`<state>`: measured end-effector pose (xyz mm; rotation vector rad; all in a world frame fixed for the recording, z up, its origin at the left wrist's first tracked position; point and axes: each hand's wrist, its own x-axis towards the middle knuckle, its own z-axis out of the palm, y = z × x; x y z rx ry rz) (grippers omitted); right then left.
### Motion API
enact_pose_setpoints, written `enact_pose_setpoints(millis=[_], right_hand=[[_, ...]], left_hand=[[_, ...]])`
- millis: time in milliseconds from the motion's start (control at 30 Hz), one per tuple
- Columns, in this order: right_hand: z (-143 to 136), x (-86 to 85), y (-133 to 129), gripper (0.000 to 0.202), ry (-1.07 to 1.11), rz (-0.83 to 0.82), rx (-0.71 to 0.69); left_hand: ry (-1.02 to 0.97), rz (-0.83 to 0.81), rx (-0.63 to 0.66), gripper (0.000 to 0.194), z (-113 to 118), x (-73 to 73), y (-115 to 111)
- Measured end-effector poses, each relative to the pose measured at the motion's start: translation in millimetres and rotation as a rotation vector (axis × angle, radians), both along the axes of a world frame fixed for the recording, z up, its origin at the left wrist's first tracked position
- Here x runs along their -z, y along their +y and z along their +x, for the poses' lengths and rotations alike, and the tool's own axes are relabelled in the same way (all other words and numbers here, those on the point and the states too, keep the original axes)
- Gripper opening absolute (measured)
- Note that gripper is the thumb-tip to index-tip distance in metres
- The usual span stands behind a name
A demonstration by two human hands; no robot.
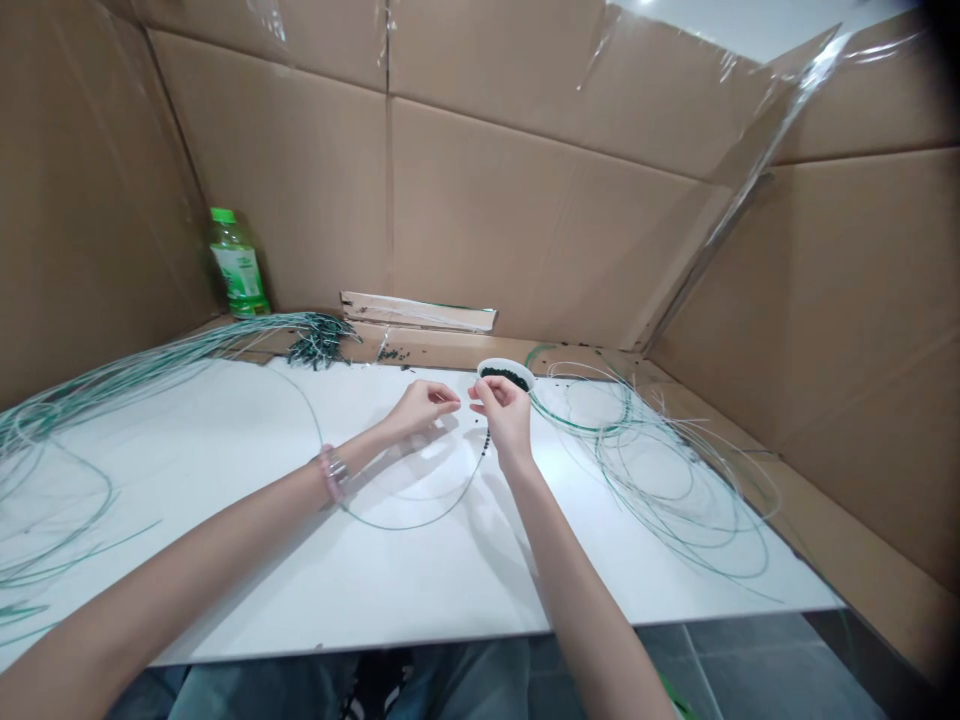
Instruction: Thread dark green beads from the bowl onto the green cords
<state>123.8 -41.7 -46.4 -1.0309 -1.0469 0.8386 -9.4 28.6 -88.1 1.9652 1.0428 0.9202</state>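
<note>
My right hand [508, 412] is closed in a pinch just in front of a small white bowl [481, 366] of black beads [501, 375]. A thin green wire [420, 528] hangs from beneath its fingers, with several black beads [486, 443] threaded near the top. The wire curves down and left, passes under my left wrist and runs on toward the back. My left hand [424, 408] is pinched shut, its fingertips a small gap from the right ones. Whatever it holds, if anything, is too small to make out. A pink bracelet and a metal band [334, 472] circle that wrist.
Loose coils of green and white wire [675, 480] lie on the right of the white table [420, 600]. A long bundle of wires [187, 345] with dark beaded ends [319, 342] lies left. A green bottle [238, 265] stands at the back left. Cardboard walls [525, 200] surround the table.
</note>
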Motion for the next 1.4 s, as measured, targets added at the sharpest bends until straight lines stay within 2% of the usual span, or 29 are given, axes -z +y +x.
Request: enact_pose_setpoints(millis=[67, 200, 300, 400, 533, 700, 900, 1200, 1400], right_hand=[[-9.4, -1.0, -7.5, 0.016, -0.1, 0.048, -0.029], [-27.7, -0.4, -23.0, 0.009, -0.264, 0.103, -0.089], [-35.0, 2.0, -29.9, 0.006, -0.264, 0.104, -0.152], [-37.1, 3.1, -33.3, 0.006, -0.271, 0.117, -0.169], [-37.6, 2.7, -35.7, 0.003, -0.344, 0.13, -0.169], [-38.0, 3.2, -36.2, 0.003, -0.392, 0.108, -0.148], [-38.1, 3.3, -36.2, 0.004, -0.44, 0.115, -0.146], [-37.2, 4.7, -36.3, 0.005, -0.511, 0.136, -0.138], [-36.1, 4.4, -34.3, 0.005, -0.483, 0.11, -0.152]], left_hand=[[-0.153, -0.153, 0.03, 0.028, -15.0, -3.6, -16.5], [-0.673, -0.593, 0.155, 0.026, -36.2, -5.0, -43.3], [-0.865, -0.72, 0.178, 0.027, -40.1, -3.4, -52.1], [-0.912, -0.787, 0.189, 0.028, -40.2, -3.3, -54.1], [-0.906, -0.791, 0.227, 0.027, -42.2, -3.9, -53.9], [-0.891, -0.809, 0.192, 0.028, -44.5, -0.4, -53.5], [-0.86, -0.785, 0.217, 0.027, -45.8, 3.3, -51.9], [-0.765, -0.708, 0.199, 0.026, -46.9, -2.7, -50.3], [-0.719, -0.647, 0.182, 0.025, -48.0, -3.8, -49.8]])
